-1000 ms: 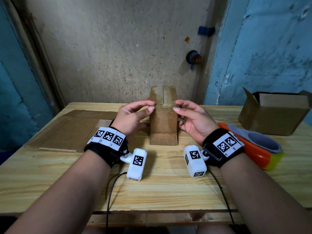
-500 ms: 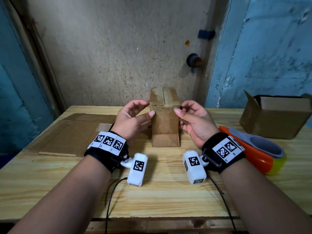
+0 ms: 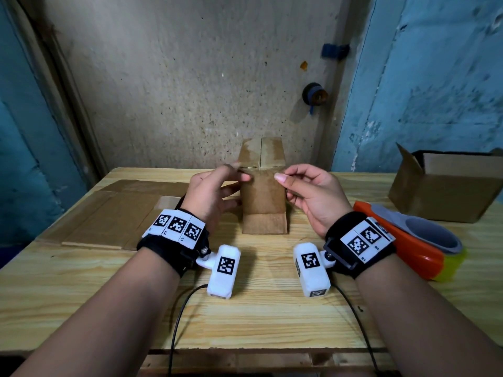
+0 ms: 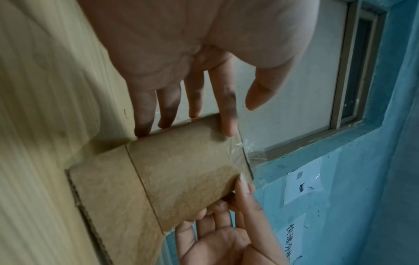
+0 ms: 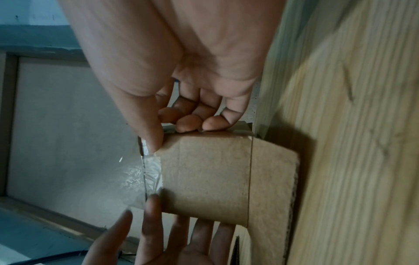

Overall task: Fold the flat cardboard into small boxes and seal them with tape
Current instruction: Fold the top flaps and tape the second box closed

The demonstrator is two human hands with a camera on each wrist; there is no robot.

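A small brown cardboard box (image 3: 262, 191) stands upright at the middle of the wooden table (image 3: 258, 322). Its top flaps are folded down, and one bottom flap lies flat on the table towards me. Clear tape (image 5: 152, 172) runs over the top and down the front. My left hand (image 3: 236, 172) is at the box's top left corner. Its straight fingers (image 4: 167, 107) touch the left side and the thumb is off the cardboard. My right hand (image 3: 288, 186) grips the top right corner, with the thumb on the taped front edge and curled fingertips (image 5: 190, 122) on the right side.
A stack of flat cardboard sheets (image 3: 109, 213) lies at the left. An orange tape dispenser (image 3: 402, 240) sits by my right wrist. A bigger open carton (image 3: 446, 197) stands behind the dispenser. The wall rises close behind the table's far edge.
Both thumbs have slid apart along the box's top front edge, from near the middle out to its corners. The left hand has risen a little. The box stays in place.
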